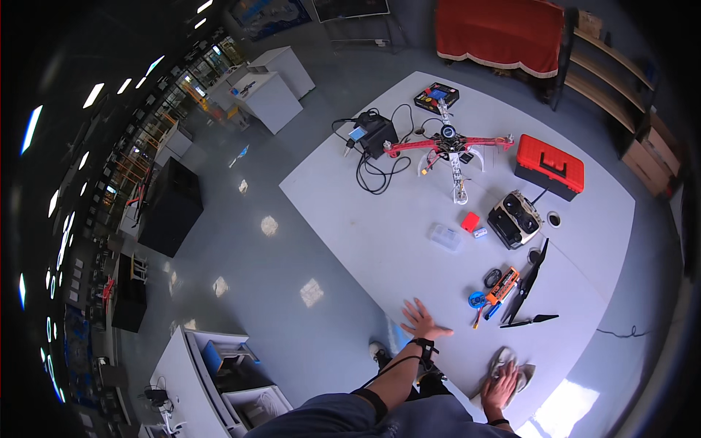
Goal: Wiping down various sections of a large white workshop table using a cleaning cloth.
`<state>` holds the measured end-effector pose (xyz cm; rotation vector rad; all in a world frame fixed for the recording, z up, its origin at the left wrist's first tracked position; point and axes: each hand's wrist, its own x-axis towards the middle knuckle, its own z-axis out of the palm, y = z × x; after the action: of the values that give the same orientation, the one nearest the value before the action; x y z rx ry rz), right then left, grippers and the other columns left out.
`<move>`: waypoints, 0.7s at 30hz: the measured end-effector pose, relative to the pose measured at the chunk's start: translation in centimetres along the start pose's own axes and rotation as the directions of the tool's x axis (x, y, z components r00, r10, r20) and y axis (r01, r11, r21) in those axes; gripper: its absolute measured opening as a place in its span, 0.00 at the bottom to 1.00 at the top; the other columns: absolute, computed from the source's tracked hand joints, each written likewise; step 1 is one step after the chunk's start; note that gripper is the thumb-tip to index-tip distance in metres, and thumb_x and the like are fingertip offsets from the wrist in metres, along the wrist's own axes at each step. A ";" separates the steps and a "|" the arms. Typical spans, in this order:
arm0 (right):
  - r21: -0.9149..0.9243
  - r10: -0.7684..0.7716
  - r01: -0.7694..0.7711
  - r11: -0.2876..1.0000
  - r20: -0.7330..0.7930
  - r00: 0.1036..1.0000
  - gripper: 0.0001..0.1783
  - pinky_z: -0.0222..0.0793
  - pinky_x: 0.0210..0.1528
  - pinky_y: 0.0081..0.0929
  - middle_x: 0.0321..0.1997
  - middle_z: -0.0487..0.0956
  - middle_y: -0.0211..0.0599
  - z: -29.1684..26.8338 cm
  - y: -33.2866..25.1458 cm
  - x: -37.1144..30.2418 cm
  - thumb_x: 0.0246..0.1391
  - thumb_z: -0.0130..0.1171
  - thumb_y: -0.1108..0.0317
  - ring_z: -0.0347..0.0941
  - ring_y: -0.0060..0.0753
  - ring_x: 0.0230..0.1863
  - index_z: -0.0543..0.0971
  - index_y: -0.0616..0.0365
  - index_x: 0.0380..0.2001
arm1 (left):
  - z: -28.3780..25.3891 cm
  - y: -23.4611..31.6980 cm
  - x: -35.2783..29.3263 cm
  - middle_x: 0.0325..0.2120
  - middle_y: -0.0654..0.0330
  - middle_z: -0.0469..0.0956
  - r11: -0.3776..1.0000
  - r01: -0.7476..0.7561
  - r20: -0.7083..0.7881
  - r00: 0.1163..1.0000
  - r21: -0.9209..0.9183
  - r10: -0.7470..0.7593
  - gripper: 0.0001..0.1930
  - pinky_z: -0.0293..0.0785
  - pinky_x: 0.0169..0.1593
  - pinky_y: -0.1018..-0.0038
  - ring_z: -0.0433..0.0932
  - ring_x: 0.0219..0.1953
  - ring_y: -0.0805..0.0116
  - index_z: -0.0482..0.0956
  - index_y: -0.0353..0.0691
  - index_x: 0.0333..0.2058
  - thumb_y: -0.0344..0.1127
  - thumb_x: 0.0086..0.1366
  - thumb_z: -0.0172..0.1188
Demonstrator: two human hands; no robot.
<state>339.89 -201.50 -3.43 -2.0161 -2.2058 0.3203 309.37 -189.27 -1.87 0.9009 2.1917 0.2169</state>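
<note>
My left hand (423,322) is open, its fingers spread, at the left edge of the pale table near my body. A black strap circles that wrist. To the right, my right hand (498,388) lies with fingers stretched out on a crumpled grey-white cloth-like thing (522,377); its exact kind is unclear. Beyond my hands lie an orange battery pack (502,285) with a lead, a round blue item (477,300), a coiled black cable (493,277) and black propellers (527,290). A quadcopter frame (448,146) with red and white arms stands farther back.
On the table (350,226) are a remote controller (515,220), a red toolbox (551,166), a clear plastic box (445,237), a small red box (469,221) and a black soldering station (376,134) with looped cables. An open-drawer cabinet (188,372) stands at the lower left.
</note>
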 end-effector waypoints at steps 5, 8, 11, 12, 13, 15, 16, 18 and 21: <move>0.102 -0.232 0.216 0.971 0.191 0.954 0.30 0.39 0.71 0.53 0.70 0.56 0.44 -1.7 5.2 2.9 0.45 0.56 0.59 0.43 0.58 0.72 0.68 0.56 0.53 | 0.5 -0.5 0.0 0.65 0.38 0.12 1.000 0.010 -0.007 1.000 0.014 -0.010 0.85 0.18 0.60 0.31 0.13 0.67 0.36 0.13 0.42 0.64 0.60 0.25 0.79; 0.015 -0.112 0.112 0.994 0.000 0.994 0.27 0.39 0.71 0.51 0.71 0.55 0.42 -2.2 9.6 6.7 0.48 0.52 0.60 0.42 0.55 0.73 0.68 0.57 0.53 | -0.1 0.4 -0.5 0.65 0.38 0.12 0.999 0.018 0.013 1.000 0.034 -0.018 0.85 0.18 0.60 0.31 0.13 0.67 0.36 0.14 0.43 0.64 0.60 0.25 0.79; -0.006 0.009 -0.010 1.000 -0.105 0.994 0.26 0.41 0.71 0.48 0.71 0.55 0.43 -4.4 12.1 10.8 0.52 0.48 0.61 0.45 0.54 0.72 0.67 0.58 0.54 | -0.4 0.2 -0.7 0.65 0.38 0.12 0.998 0.043 0.027 0.999 0.039 -0.044 0.85 0.19 0.60 0.31 0.13 0.67 0.35 0.14 0.43 0.64 0.60 0.25 0.79; -0.026 0.040 -0.044 0.999 -0.147 0.988 0.26 0.42 0.71 0.48 0.70 0.56 0.43 -4.7 13.3 11.6 0.53 0.47 0.61 0.46 0.54 0.72 0.66 0.58 0.55 | -0.3 0.3 -0.7 0.65 0.38 0.13 0.999 0.039 0.025 0.999 0.030 -0.040 0.85 0.19 0.60 0.31 0.13 0.67 0.35 0.14 0.44 0.64 0.60 0.25 0.79; -0.031 0.062 -0.068 0.997 -0.167 0.984 0.26 0.42 0.71 0.48 0.70 0.56 0.43 -4.9 14.2 12.4 0.54 0.46 0.61 0.46 0.55 0.72 0.66 0.58 0.56 | -0.2 0.2 -0.6 0.65 0.38 0.13 0.998 0.042 0.025 0.999 0.041 -0.043 0.85 0.19 0.60 0.31 0.13 0.67 0.35 0.14 0.44 0.64 0.60 0.25 0.79; -0.075 0.098 -0.116 0.990 -0.215 0.972 0.26 0.39 0.72 0.46 0.70 0.56 0.43 -4.8 16.0 13.7 0.56 0.45 0.63 0.47 0.54 0.71 0.64 0.58 0.58 | 0.1 0.0 -0.4 0.66 0.39 0.15 0.998 0.050 -0.019 0.999 0.043 -0.050 0.84 0.21 0.61 0.32 0.15 0.68 0.37 0.16 0.46 0.65 0.59 0.25 0.79; -0.110 0.156 -0.184 0.977 -0.224 0.962 0.26 0.40 0.72 0.46 0.71 0.56 0.42 -4.6 17.1 14.0 0.59 0.44 0.61 0.47 0.54 0.71 0.63 0.57 0.60 | 0.2 0.0 -0.4 0.66 0.39 0.15 0.997 0.048 -0.015 0.999 0.052 -0.047 0.84 0.21 0.61 0.32 0.15 0.68 0.37 0.16 0.46 0.65 0.59 0.25 0.79; -0.184 0.257 -0.323 0.928 -0.307 0.916 0.25 0.43 0.71 0.44 0.71 0.56 0.37 -4.1 18.6 14.9 0.62 0.43 0.59 0.46 0.53 0.72 0.63 0.54 0.61 | 0.2 0.1 -0.1 0.66 0.39 0.14 0.996 0.056 -0.013 0.998 0.069 -0.055 0.84 0.20 0.61 0.31 0.15 0.68 0.38 0.16 0.45 0.65 0.60 0.25 0.79; -0.214 0.524 -0.612 0.761 -0.353 0.775 0.27 0.51 0.68 0.42 0.72 0.55 0.33 -3.0 18.8 14.6 0.65 0.39 0.52 0.53 0.52 0.69 0.62 0.52 0.63 | 0.0 0.0 -0.1 0.66 0.39 0.14 0.997 0.052 -0.018 0.999 0.061 -0.051 0.84 0.20 0.61 0.31 0.14 0.68 0.38 0.15 0.45 0.65 0.61 0.25 0.79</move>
<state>357.40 -185.30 -5.80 -2.6955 -1.4933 -0.2778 309.42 -189.34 -1.79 0.8778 2.2449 0.1327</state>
